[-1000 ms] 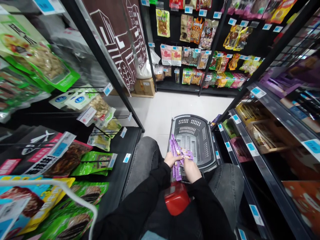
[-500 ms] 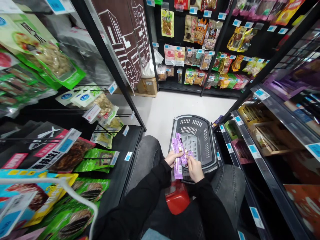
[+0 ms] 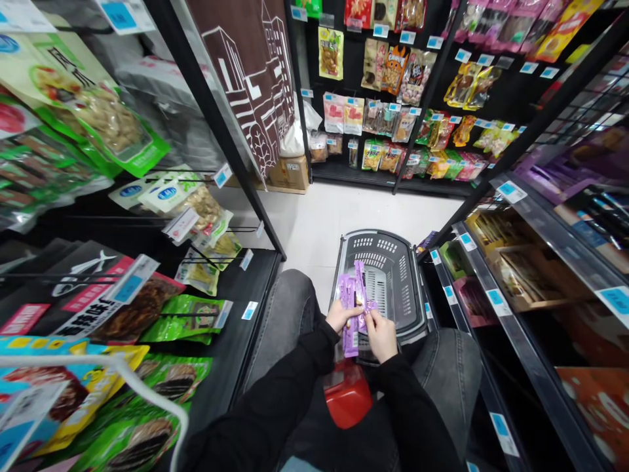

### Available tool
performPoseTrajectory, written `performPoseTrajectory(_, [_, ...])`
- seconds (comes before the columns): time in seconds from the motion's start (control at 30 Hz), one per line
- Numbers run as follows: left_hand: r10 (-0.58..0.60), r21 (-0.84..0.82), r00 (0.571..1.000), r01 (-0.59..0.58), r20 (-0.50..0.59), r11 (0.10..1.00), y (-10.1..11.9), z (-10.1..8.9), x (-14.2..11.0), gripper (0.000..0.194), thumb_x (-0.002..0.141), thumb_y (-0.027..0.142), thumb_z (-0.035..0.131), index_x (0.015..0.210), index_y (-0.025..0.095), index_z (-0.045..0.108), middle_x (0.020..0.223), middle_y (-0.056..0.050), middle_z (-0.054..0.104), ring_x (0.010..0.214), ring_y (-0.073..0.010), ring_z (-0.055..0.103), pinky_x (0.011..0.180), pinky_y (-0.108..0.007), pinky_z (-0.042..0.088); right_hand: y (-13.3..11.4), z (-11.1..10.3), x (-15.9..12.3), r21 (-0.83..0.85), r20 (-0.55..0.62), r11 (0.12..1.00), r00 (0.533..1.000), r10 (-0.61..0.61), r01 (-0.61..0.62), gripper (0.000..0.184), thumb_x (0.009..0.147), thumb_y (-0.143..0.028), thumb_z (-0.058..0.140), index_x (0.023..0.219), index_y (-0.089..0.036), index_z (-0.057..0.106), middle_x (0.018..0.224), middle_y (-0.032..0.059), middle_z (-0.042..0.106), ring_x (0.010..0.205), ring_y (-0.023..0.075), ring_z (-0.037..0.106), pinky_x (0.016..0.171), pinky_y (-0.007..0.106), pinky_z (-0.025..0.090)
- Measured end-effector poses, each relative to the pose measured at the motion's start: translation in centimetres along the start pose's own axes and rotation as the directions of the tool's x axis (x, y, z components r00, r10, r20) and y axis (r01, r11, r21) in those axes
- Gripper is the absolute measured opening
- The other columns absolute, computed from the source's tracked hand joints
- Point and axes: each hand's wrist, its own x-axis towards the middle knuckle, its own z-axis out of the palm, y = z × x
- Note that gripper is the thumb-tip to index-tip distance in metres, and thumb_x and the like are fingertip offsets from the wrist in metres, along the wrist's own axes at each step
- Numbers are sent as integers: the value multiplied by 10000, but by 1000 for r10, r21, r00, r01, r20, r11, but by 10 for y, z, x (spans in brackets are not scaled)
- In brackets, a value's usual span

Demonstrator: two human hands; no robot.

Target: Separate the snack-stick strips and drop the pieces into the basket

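Note:
Several slim purple snack packets (image 3: 350,337) are gathered between my hands, over the near end of a grey shopping basket (image 3: 410,255). My left hand (image 3: 340,316) is closed round them, its thumb across the front. My right hand (image 3: 382,334) pinches the lower right part of the bunch, where one packet (image 3: 361,282) slants upward. The fingertips of both hands nearly meet. Just below them, between my legs, a red container (image 3: 348,393) with a see-through upper part shows.
Shelves of bagged snacks (image 3: 187,318) stand close on my left. On my right are shelves with boxed packets (image 3: 528,275) and price tags. A rack of hanging bags (image 3: 388,118) and a cardboard box (image 3: 289,172) are ahead, across the pale floor (image 3: 319,216).
One purple packet in the bunch has shifted right and stands more upright. My right hand has moved slightly in towards the left. The basket has not moved.

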Motion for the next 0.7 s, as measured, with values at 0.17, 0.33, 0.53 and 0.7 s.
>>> performPoseTrajectory(0.17, [9, 69, 999, -6, -36, 998, -4, -1, 1, 412, 476, 282, 781, 807, 82, 641, 836, -122, 673, 802, -230, 625, 845, -393, 453, -7, 1, 0, -129, 31, 989, 996, 78, -73, 291, 895, -262, 295, 769, -165, 539, 637, 51, 614, 565, 140, 555, 520, 240, 268])
performPoseTrajectory(0.33, [13, 81, 1000, -12, -5, 997, -9, 4, 0, 446, 501, 308, 768, 858, 77, 635, 795, -98, 675, 780, -210, 628, 804, -357, 474, -12, 2, 1, -167, -56, 972, 986, 156, -163, 253, 898, -270, 296, 899, -137, 511, 714, 69, 614, 624, 154, 574, 546, 241, 294])
performPoseTrajectory(0.53, [2, 200, 1000, -3, 4, 980, -9, 3, -1, 378, 492, 298, 768, 783, 91, 647, 723, -65, 670, 746, -207, 627, 762, -345, 488, -5, 4, 2, -87, -110, 983, 982, 151, -161, 329, 909, -256, 242, 929, -135, 547, 690, 68, 620, 593, 143, 561, 547, 234, 294])
performPoseTrajectory(0.7, [2, 139, 1000, -6, 26, 990, -8, 8, -5, 381, 522, 328, 748, 799, 90, 636, 697, -63, 658, 705, -190, 622, 737, -328, 489, 4, 6, 3, -51, -149, 994, 985, 90, -98, 366, 906, -269, 235, 820, -132, 563, 629, 64, 596, 574, 142, 545, 551, 229, 309])
